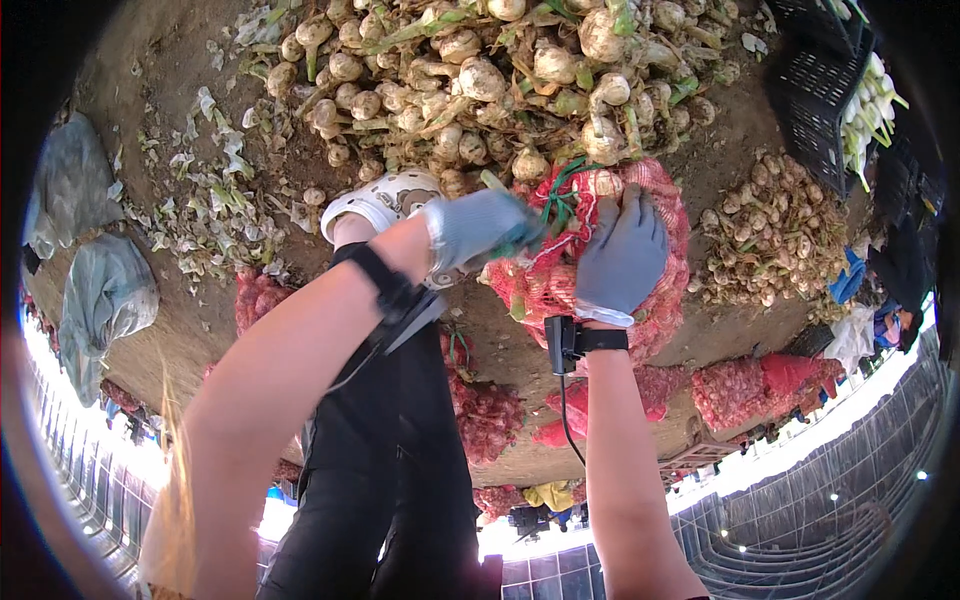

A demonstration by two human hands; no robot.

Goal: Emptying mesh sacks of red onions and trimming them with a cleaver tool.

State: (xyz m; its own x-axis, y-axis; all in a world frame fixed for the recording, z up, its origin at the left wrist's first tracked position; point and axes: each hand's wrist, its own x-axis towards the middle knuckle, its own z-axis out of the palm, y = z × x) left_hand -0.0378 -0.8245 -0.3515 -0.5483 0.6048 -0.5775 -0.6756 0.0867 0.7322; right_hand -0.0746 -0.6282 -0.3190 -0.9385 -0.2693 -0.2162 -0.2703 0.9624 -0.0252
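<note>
A red mesh bag (650, 325), stuffed with pale bulbs, stands on the ground in front of me. Green twine (562, 192) lies in a tangle at its gathered top, beside a red and white edge of netting. My left hand (485, 230), in a grey-blue glove with green fingers, is closed at the left side of the bag's mouth. Its fingertips are partly blurred, and netting bunches up against them. Across the top of the bag rests my right hand (625, 255), in a grey glove, its fingers stretched out flat on the mesh.
A large heap of dirt-caked bulbs (480, 80) lies ahead, a smaller pile (775, 235) to the right. Black crates (815, 110) with white-stalked greens stand at far right. Other filled red bags (740, 390) sit nearby. Plastic sacks (105, 295) lie left, near my white clog (385, 195).
</note>
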